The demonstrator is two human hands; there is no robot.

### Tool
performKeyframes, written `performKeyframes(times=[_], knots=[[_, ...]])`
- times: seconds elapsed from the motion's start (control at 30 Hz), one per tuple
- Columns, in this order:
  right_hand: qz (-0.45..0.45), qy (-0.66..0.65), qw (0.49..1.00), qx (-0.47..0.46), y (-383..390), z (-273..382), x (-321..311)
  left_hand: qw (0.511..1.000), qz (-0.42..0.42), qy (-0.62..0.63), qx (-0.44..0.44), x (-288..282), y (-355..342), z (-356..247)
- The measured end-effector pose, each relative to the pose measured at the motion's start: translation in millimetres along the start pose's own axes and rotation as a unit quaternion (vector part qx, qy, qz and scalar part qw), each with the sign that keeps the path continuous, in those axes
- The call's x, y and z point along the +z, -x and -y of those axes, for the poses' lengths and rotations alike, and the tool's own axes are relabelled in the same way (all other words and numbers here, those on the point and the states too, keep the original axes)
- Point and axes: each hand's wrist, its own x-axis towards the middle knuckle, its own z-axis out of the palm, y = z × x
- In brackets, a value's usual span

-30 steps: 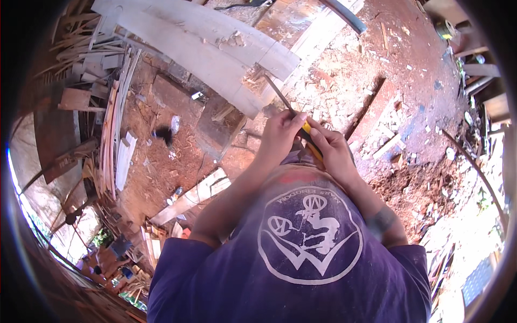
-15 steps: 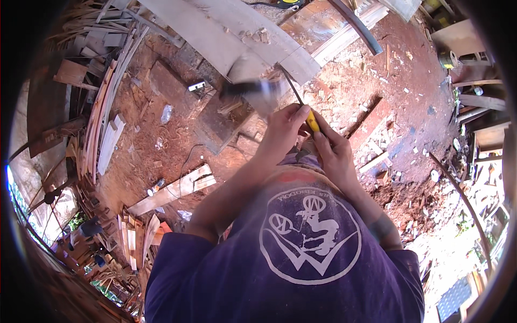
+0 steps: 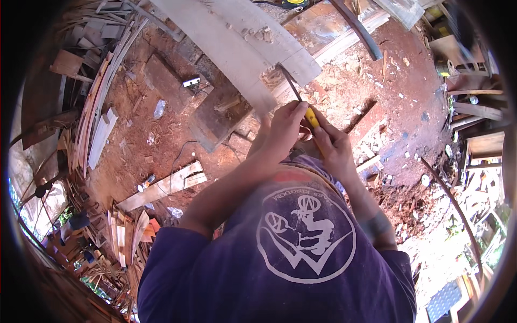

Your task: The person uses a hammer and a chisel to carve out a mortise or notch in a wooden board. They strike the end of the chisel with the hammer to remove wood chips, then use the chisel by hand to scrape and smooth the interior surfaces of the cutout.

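Observation:
A slim tool with a yellow handle [image 3: 311, 117] and a long, narrow dark shaft slants away from me; its exact kind does not show. My right hand [image 3: 336, 144] is closed round the handle from the right. On the other side, my left hand [image 3: 284, 126] has its fingers curled, thumb and forefinger against the front of the handle near the shaft. The shaft's far end meets the pale wooden board [image 3: 221, 40], beside a notch-like gap at its near edge. Part of my left hand's fingers is hidden behind the hand itself.
Wood chips lie on the board. A curved dark strip [image 3: 358, 29] crosses at the upper right. Offcuts [image 3: 161, 185] and scraps litter the reddish dirt floor. Long slats [image 3: 102, 107] are stacked at the left. A thin curved rod [image 3: 455, 202] stands at the right.
A dark, motion-blurred object left of the shaft is gone from view, leaving the board's near edge and notch visible. Both hands stay on the tool, with only slight shifts.

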Motion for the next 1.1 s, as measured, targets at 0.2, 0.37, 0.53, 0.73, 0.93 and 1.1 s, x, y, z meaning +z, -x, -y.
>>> performKeyframes(times=[0.2,0.37,0.53,0.73,0.93,1.1], knots=[[0.059,0.117,0.989,-0.070,13,-1,17,0.989,-0.144,-0.025,0.036,-8,29,12],[0.054,0.119,0.990,0.051,15,12,12,0.993,-0.096,-0.063,0.034,-5,18,-2],[0.050,0.110,0.991,-0.050,9,4,19,0.974,-0.158,-0.117,0.112,-7,20,8],[0.090,0.131,0.987,0.023,9,16,12,0.994,-0.111,0.018,-0.013,-5,26,-2],[0.047,0.169,0.982,0.069,24,21,-12,0.999,0.013,0.002,0.029,-8,6,32],[0.046,0.086,0.992,0.078,24,24,-8,0.999,0.020,-0.020,0.015,-7,8,28]])
